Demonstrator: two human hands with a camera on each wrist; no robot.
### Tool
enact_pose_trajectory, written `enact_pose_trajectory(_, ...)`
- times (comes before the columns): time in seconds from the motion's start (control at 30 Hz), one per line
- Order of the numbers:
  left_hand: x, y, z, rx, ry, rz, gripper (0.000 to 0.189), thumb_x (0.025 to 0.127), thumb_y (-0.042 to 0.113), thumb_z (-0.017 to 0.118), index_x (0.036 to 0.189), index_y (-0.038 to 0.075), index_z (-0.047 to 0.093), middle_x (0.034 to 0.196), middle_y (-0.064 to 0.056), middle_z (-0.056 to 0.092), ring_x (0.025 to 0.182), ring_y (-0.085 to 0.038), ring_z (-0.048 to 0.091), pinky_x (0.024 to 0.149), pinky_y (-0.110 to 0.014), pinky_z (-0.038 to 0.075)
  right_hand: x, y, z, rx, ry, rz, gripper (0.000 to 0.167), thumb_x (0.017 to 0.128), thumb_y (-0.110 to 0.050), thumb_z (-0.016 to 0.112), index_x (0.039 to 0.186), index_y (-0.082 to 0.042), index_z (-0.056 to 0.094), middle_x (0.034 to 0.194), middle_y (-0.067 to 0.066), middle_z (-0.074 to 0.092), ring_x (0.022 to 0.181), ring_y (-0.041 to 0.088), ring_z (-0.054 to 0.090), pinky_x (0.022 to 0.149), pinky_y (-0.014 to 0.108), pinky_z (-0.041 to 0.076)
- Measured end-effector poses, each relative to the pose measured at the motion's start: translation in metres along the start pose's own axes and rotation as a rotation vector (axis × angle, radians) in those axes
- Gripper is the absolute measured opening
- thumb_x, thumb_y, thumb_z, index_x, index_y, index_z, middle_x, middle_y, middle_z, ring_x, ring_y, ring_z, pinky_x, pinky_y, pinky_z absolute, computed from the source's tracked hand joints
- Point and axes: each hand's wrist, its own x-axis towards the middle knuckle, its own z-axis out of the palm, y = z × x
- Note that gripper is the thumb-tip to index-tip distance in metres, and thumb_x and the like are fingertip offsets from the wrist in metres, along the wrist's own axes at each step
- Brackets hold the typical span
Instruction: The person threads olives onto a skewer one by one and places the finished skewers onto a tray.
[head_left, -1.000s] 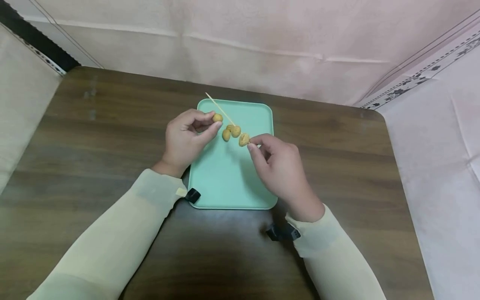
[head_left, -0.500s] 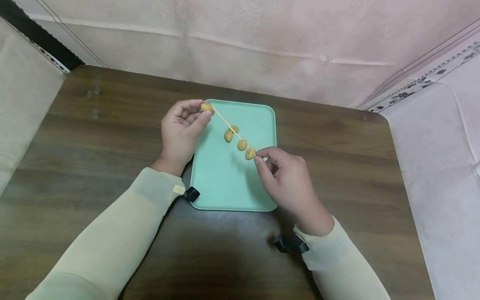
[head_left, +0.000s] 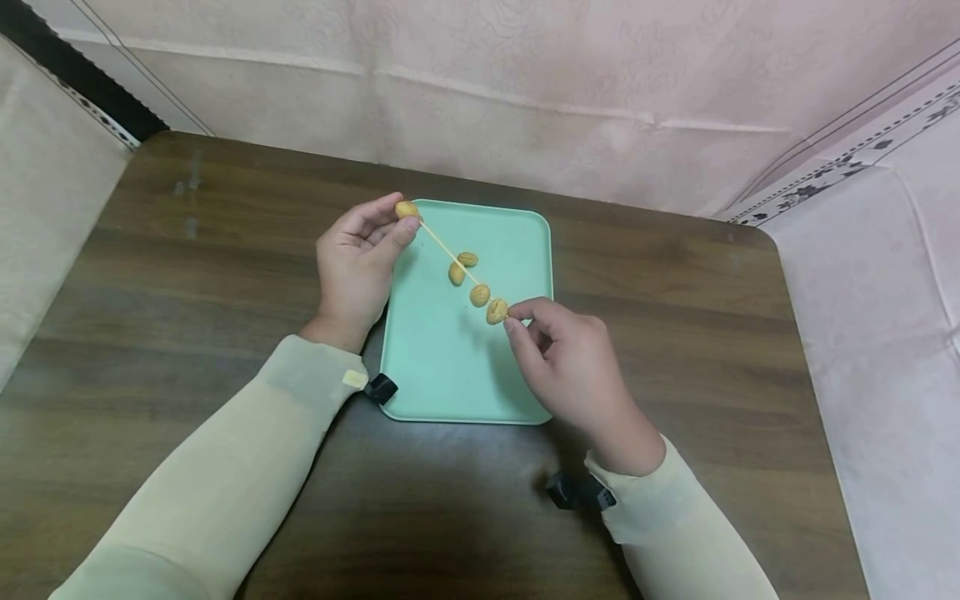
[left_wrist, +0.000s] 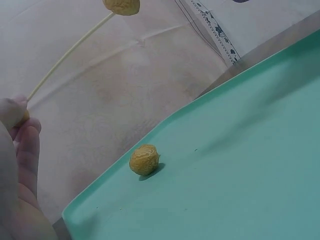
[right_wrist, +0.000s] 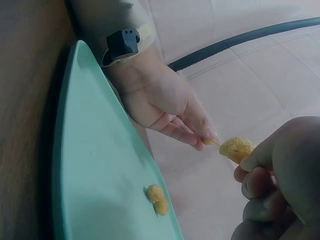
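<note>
My left hand (head_left: pixel 356 262) pinches a wrinkled golden-brown ball (head_left: pixel 407 209) between thumb and fingers, above the far left corner of a mint-green tray (head_left: pixel 465 367). A thin wooden skewer (head_left: pixel 444 248) runs from that ball down to the right; its tip is hidden at the left fingertips. Two more such balls, one (head_left: pixel 480 295) and another (head_left: pixel 497 312), sit close together on its lower part. My right hand (head_left: pixel 566 354) pinches right at the lowest one, which looks large between the fingertips in the right wrist view. Two loose balls (right_wrist: pixel 158 199) lie touching on the tray.
The tray lies on a dark brown wooden table (head_left: pixel 247 250). Pale cloth (head_left: pixel 525 100) hangs behind the table and at both sides. Small black devices are strapped at the left wrist (head_left: pixel 381 389) and the right wrist (head_left: pixel 581 492).
The skewer's tip, bare beyond the left hand earlier, now meets the ball in the left fingers. The left hand moved up and left; the right hand drew down and right with the skewer.
</note>
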Motion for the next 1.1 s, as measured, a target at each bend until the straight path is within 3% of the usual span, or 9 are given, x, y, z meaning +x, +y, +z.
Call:
enact_pose_trajectory(0.43,-0.001,0.004,-0.001,0.05,0.012,0.055,0.026,0.095,-0.003,0.089,0.12,-0.002,0.083,0.114,-0.009,0.086,0.103,-0.019,0.084,0.093,-0.029,0.07,-0.002,-0.001,0.004,0.046,-0.006,-0.01,0.01,0.108,-0.016,0.078,0.114,-0.01,0.083,0.064,-0.006,0.056,0.053,0.011,0.044,0.046,0.028,0.038)
enact_pose_trajectory(1.1,0.0,0.0,0.0,0.111,0.009,0.074,0.018,0.093,-0.003,0.091,0.109,-0.004,0.084,0.106,-0.003,0.086,0.093,-0.014,0.083,0.085,-0.024,0.069,-0.002,0.0,0.012,0.071,-0.023,0.014,0.011,0.109,-0.018,0.077,0.115,-0.01,0.082,0.065,-0.005,0.055,0.054,0.013,0.044,0.046,0.028,0.038)
